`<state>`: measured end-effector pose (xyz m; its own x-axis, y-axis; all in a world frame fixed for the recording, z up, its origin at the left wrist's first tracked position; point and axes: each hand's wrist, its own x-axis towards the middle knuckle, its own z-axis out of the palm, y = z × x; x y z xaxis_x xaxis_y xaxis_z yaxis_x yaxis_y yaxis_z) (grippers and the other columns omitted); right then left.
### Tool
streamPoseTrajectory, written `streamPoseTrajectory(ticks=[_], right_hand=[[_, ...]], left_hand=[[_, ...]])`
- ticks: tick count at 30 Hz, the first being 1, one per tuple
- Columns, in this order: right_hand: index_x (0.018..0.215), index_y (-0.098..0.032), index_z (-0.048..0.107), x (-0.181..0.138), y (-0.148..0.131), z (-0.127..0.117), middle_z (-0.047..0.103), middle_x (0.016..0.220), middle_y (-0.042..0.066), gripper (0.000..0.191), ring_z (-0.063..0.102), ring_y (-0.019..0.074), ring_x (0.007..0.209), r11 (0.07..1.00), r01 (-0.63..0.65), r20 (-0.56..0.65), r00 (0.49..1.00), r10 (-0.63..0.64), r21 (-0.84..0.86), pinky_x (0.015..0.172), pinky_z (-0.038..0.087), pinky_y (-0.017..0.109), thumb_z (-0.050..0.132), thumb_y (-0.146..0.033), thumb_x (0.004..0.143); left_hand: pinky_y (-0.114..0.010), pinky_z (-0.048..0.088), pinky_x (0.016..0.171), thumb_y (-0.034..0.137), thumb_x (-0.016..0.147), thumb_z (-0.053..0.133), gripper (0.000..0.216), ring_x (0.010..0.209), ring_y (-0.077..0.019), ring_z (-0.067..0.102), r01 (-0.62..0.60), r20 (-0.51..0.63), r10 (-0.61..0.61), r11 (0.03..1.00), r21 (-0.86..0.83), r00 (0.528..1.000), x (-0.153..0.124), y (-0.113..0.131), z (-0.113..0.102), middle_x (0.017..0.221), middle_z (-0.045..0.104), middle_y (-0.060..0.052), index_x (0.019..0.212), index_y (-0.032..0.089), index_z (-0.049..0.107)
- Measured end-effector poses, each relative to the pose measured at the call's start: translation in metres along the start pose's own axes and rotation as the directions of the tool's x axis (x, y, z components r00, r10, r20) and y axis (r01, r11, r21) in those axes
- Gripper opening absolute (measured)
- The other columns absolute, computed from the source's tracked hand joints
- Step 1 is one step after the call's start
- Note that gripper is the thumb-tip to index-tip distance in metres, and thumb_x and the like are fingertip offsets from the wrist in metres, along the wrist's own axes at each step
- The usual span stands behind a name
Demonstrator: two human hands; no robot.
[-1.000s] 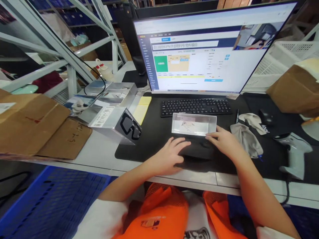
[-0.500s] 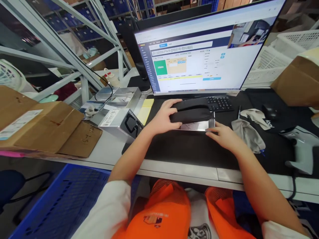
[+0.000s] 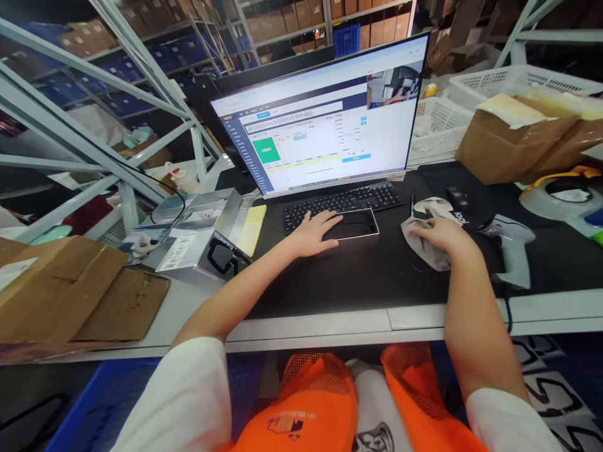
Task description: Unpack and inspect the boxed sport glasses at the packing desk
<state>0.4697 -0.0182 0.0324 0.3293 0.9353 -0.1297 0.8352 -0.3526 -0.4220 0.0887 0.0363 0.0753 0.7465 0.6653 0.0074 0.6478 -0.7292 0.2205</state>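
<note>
My left hand (image 3: pixel 315 234) lies with fingers spread over the left end of a shallow, open box (image 3: pixel 371 238) with a pale rim. Something black (image 3: pixel 355 225) fills the box, partly hidden by the hand. Off to the right, my right hand (image 3: pixel 445 235) has its thumb and fingers closed on a grey cloth glove (image 3: pixel 428 250), which rests on the black mat. A paler cloth piece (image 3: pixel 431 206) lies just behind it.
A keyboard (image 3: pixel 346 202) and monitor (image 3: pixel 325 125) stand behind the box. At left are a printed silver box (image 3: pixel 202 257), yellow paper (image 3: pixel 252 229) and cardboard boxes (image 3: pixel 61 282). A mouse (image 3: pixel 458 198) and scanner (image 3: pixel 511 248) lie at right.
My right hand has left the box and moved right onto the grey glove. The black piece under my left hand now sits down inside the box, and the left fingers have spread.
</note>
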Motion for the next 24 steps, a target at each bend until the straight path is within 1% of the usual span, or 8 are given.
streamPoseTrajectory(ticks=[2,5,9,11,14,19,21,24], right_hand=[[0.106,-0.011,0.076,0.004,0.003,0.003,0.072,0.112,0.022,0.048,0.067,0.0314,0.098,1.000,-0.005,0.065,0.998,0.006,-0.027,0.080,0.045,0.037,0.069,-0.053,0.083],[0.107,-0.013,0.076,0.000,-0.001,0.000,0.072,0.111,0.020,0.043,0.066,0.0291,0.099,1.000,0.015,-0.021,1.000,-0.016,-0.015,0.081,0.044,0.036,0.060,-0.049,0.090],[0.091,-0.012,0.075,-0.019,-0.030,-0.014,0.071,0.089,0.015,0.042,0.064,0.0269,0.086,0.980,0.074,-0.301,0.953,-0.014,0.186,0.073,0.043,0.033,0.052,-0.048,0.091],[0.076,-0.014,0.070,-0.032,-0.057,-0.016,0.066,0.073,0.010,0.044,0.059,0.0228,0.071,0.908,0.156,-0.329,0.944,-0.021,0.389,0.063,0.040,0.031,0.053,-0.053,0.088],[0.066,-0.015,0.063,-0.049,-0.108,-0.014,0.057,0.061,0.004,0.049,0.049,0.0163,0.059,0.800,0.240,-0.216,0.966,-0.142,0.550,0.054,0.032,0.029,0.055,-0.060,0.083],[0.053,-0.016,0.058,-0.071,-0.170,-0.019,0.052,0.050,0.003,0.053,0.046,0.0138,0.050,0.881,0.308,0.096,0.927,-0.363,0.358,0.052,0.030,0.029,0.056,-0.057,0.087],[0.058,-0.017,0.064,-0.084,-0.180,-0.028,0.056,0.052,0.004,0.057,0.052,0.0156,0.050,0.883,0.385,0.144,0.890,-0.432,0.270,0.053,0.034,0.030,0.050,-0.060,0.092],[0.087,-0.019,0.074,-0.112,-0.185,-0.042,0.069,0.074,0.006,0.044,0.064,0.0194,0.069,0.721,0.620,-0.223,0.784,-0.579,0.308,0.064,0.046,0.031,0.051,-0.055,0.097]], left_hand=[[-0.075,0.006,0.122,0.055,0.103,0.042,0.061,0.160,-0.0363,0.014,-0.008,-0.002,0.008,0.997,0.073,1.000,-0.003,0.004,0.005,0.170,0.025,-0.012,0.155,0.023,0.043],[-0.068,0.017,0.124,0.052,0.103,0.044,0.057,0.159,-0.0353,0.020,-0.101,-0.204,0.108,0.994,0.047,0.973,-0.007,0.019,0.011,0.165,0.034,-0.016,0.149,0.019,0.052],[-0.059,0.031,0.123,0.043,0.099,0.056,0.045,0.153,-0.0333,0.033,-0.360,-0.510,0.334,0.931,0.049,0.793,-0.013,0.053,0.024,0.152,0.051,-0.018,0.135,0.017,0.062],[-0.058,0.033,0.121,0.045,0.097,0.061,0.046,0.153,-0.0338,0.034,-0.435,-0.592,0.398,0.896,0.088,0.700,-0.014,0.072,0.029,0.152,0.051,-0.019,0.135,0.019,0.061],[-0.058,0.034,0.120,0.055,0.091,0.068,0.057,0.151,-0.0353,0.036,-0.481,-0.684,0.415,0.870,0.106,0.600,-0.014,0.094,0.027,0.152,0.050,-0.019,0.136,0.021,0.060],[-0.047,0.048,0.104,0.047,0.093,0.067,0.034,0.117,-0.0268,0.063,-0.527,-0.900,0.138,0.842,-0.113,0.413,-0.032,0.100,0.005,0.114,0.068,-0.011,0.115,0.020,0.062],[-0.038,0.052,0.089,0.048,0.098,0.058,0.031,0.094,-0.0205,0.064,-0.527,-0.916,-0.034,0.809,-0.260,0.401,-0.046,0.094,-0.007,0.099,0.066,-0.008,0.109,0.019,0.061],[-0.032,0.048,0.077,0.053,0.101,0.047,0.038,0.078,-0.0156,0.057,-0.494,-0.812,-0.205,0.704,-0.511,0.547,-0.064,0.080,-0.022,0.093,0.061,-0.004,0.109,0.018,0.059]])
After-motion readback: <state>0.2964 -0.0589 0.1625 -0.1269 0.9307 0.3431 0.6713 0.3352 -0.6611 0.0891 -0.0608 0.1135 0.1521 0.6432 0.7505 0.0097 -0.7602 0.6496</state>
